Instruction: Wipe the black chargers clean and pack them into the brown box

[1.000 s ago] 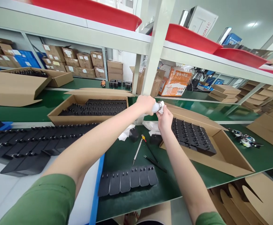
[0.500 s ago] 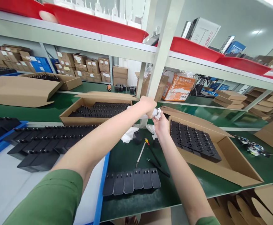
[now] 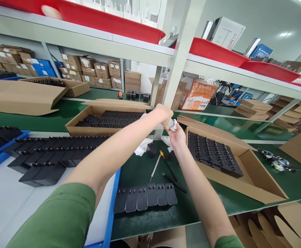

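My left hand (image 3: 164, 114) is closed around a pale cylinder, perhaps a bottle, mostly hidden by the fingers. At its end, my right hand (image 3: 177, 135) pinches a crumpled white wipe (image 3: 173, 124) against it. Below the hands, another white wipe (image 3: 142, 147) lies on the green bench beside a dark round container (image 3: 151, 150). A slim light-handled tool (image 3: 155, 168) and dark tweezers (image 3: 175, 183) lie nearer. In front of them stands a row of several black plug adapters (image 3: 145, 197) with metal pins.
At left, a blue-edged tray (image 3: 99, 220) carries many black adapters (image 3: 47, 158). Open cartons with adapters stand behind (image 3: 75, 131) and at right (image 3: 259, 179). A shelf post (image 3: 177, 58) rises just behind the hands, and red trays (image 3: 109, 22) line the shelf above.
Both hands stay together at the cylinder's end. My left hand has tipped slightly over it, so less of the cylinder shows. The view has shifted slightly.
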A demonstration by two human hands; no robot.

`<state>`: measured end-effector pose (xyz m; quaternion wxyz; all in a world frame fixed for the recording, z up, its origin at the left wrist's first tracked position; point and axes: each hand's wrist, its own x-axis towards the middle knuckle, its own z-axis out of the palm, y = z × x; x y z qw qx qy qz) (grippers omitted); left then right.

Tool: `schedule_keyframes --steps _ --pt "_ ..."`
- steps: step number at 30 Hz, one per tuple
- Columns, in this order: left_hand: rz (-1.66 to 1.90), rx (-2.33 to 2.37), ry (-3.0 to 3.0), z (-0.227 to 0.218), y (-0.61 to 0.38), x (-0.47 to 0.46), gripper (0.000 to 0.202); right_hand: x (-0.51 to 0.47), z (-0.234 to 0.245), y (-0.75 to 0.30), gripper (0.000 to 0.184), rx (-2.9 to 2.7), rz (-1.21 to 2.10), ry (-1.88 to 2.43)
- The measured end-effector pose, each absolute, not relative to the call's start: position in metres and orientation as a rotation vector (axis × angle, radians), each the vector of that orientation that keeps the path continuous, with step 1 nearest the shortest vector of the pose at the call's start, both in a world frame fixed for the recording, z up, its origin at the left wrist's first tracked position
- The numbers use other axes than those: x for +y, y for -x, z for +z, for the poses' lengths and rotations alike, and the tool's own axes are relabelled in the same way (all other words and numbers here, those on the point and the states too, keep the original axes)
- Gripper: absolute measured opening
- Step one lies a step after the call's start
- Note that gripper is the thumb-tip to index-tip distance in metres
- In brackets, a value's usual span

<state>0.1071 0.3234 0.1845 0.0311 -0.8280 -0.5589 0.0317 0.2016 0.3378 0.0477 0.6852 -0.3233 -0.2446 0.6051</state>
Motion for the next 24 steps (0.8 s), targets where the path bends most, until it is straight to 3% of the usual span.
schedule_keyframes --steps 8,16,24 --pt "-0.162 -1.787 2.601 0.175 -0.099 0.323 0.042 0.335 0.048 -0.205 0.030 -0.802 1.131 0.848" --pt "-0.813 -1.918 2.533 0.107 -0.072 0.311 0.047 0.316 0.112 -0.220 0.032 -1.392 0.658 0.988" --pt "-1.149 -2.071 2.461 0.055 -0.060 0.312 0.041 0.311 0.118 -0.210 0.039 -1.681 0.692 1.070"
